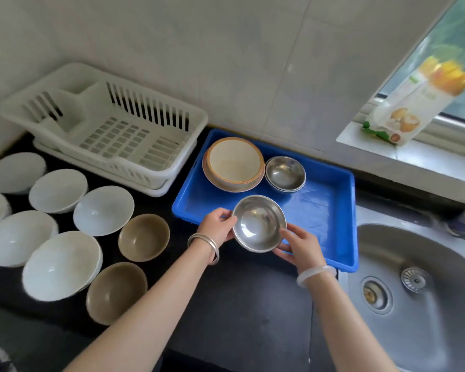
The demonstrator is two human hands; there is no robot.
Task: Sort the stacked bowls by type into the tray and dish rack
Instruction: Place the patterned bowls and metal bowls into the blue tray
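At frame centre, the left hand [217, 224] and right hand [298, 247] both grip a steel bowl [258, 223] by its rim, over the near edge of the blue tray [330, 210]; whether it touches the tray is unclear. The white dish rack [110, 124] sits upper left on the worktop [239, 304].

steel bowl [258, 223] upright (over tray [333, 210])

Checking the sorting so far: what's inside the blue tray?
In the tray: a cream bowl nested on others, and stacked steel bowls. How many are in each stack is hidden. Both hands hold another steel bowl over its front edge.
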